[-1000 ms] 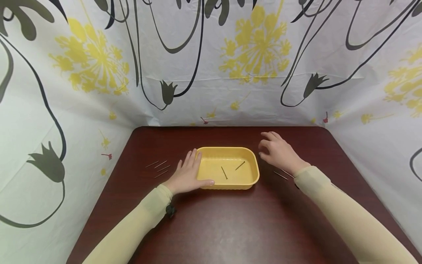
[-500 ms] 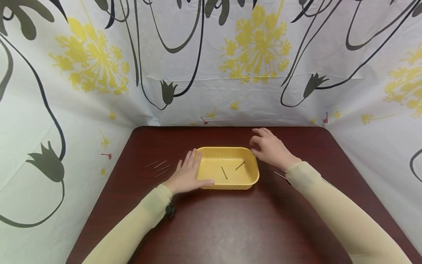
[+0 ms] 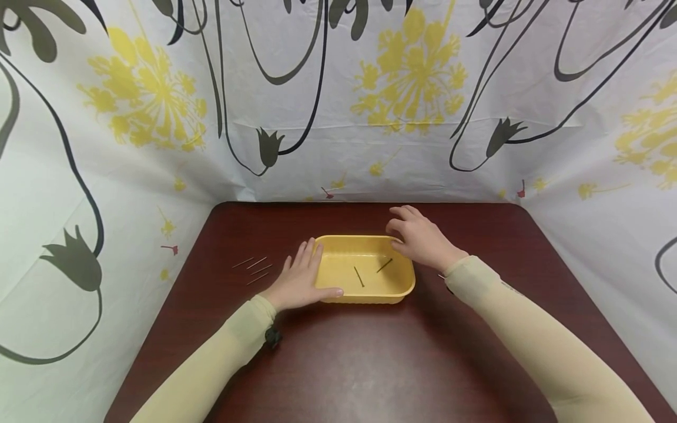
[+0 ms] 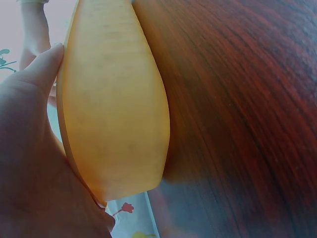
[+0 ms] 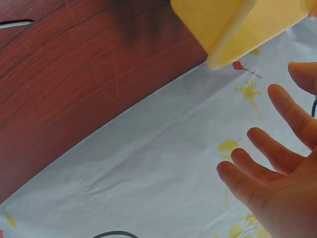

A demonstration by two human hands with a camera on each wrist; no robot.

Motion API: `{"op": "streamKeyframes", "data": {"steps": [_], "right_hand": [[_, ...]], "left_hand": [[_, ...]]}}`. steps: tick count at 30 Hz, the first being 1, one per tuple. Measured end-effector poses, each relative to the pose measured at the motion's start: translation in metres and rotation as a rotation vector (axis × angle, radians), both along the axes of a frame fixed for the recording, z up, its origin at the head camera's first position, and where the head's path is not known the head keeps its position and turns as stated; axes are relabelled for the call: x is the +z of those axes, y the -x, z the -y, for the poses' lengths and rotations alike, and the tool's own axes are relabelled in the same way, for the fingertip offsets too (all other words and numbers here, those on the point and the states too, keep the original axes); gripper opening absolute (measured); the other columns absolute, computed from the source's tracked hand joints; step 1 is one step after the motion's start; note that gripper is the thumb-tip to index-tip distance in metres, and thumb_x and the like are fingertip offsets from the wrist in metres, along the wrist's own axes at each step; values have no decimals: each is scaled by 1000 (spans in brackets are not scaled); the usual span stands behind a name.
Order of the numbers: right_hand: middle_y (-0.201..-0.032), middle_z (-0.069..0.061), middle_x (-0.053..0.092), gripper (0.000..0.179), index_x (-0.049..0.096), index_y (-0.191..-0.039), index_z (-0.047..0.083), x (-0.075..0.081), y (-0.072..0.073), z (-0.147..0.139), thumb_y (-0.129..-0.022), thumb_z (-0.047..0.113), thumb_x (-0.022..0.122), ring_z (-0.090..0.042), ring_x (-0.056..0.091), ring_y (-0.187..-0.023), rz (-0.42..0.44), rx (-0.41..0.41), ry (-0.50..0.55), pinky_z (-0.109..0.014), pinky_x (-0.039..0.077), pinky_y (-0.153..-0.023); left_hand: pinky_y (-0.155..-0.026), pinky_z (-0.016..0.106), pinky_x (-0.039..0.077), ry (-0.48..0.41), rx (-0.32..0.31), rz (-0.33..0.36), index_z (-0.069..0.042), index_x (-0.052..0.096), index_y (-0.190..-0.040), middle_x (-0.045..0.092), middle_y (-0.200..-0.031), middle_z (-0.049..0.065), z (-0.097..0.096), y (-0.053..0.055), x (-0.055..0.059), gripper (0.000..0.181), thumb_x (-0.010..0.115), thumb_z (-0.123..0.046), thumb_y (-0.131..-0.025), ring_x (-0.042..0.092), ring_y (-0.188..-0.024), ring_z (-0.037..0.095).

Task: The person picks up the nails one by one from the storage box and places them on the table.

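Note:
A shallow yellow plastic tray (image 3: 365, 299) sits on the table, with two dark nails (image 3: 359, 276) lying inside it. My left hand (image 3: 298, 279) rests over the tray's left rim, fingers spread straight and thumb along the front edge. In the left wrist view the thumb touches the rim beside the tray's outer wall (image 4: 116, 99). Over the tray's back right corner hovers my right hand (image 3: 420, 238), its fingers apart and loosely bent. The right wrist view shows nothing between those fingers.
Several thin nails (image 3: 261, 269) lie on the dark red table (image 3: 349, 358) left of the tray. Right of it, a nail (image 5: 15, 24) shows in the right wrist view; the right forearm mostly covers that spot in the head view. A patterned white curtain (image 3: 338, 147) surrounds the table.
My right hand has moved left, from beside the tray to over its back right corner. The left hand, the tray and the nails in it have stayed put.

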State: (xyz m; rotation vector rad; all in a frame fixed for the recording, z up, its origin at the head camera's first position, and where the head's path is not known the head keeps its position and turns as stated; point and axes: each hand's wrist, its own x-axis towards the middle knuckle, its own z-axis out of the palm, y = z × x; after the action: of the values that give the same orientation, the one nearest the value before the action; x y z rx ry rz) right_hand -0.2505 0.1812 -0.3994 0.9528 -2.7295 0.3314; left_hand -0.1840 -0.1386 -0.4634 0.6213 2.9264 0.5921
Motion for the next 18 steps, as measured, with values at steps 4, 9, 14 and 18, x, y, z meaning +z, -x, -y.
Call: {"op": "streamKeyframes", "data": {"steps": [4, 9, 14, 18], "right_hand": [[-141, -22, 51, 14, 72, -100, 10, 1, 0, 7, -87, 15, 75, -44, 41, -134, -12, 41, -7, -58, 43, -100], [-140, -21, 52, 16, 73, -100, 9, -3, 0, 16, -86, 16, 76, -43, 42, -134, -29, 78, -38, -56, 45, -99], [-136, -20, 55, 18, 73, -99, 9, -5, 1, 27, -84, 17, 79, -40, 46, -131, -50, 120, -86, -51, 49, -95], [-134, -19, 56, 19, 74, -98, 10, -8, 0, 36, -82, 19, 80, -38, 48, -129, -43, 141, -101, -49, 50, -93]], "left_hand": [[-114, 66, 14, 1, -1, -2, -10, 3, -163, -9, -168, 10, 0, 0, 0, 124, 60, -81, -79, -3, -153, 31], [-114, 66, 14, -1, 0, -6, -10, 4, -163, -8, -168, 11, 0, 1, 0, 124, 61, -81, -79, 0, -153, 33], [-114, 66, 14, 8, 0, -8, -10, 4, -163, -8, -168, 11, 0, 1, -1, 124, 59, -83, -78, -2, -153, 32], [-114, 66, 15, 16, 1, 0, -11, 3, -163, -9, -168, 11, 1, 0, 1, 125, 55, -86, -77, -2, -153, 32]]}}
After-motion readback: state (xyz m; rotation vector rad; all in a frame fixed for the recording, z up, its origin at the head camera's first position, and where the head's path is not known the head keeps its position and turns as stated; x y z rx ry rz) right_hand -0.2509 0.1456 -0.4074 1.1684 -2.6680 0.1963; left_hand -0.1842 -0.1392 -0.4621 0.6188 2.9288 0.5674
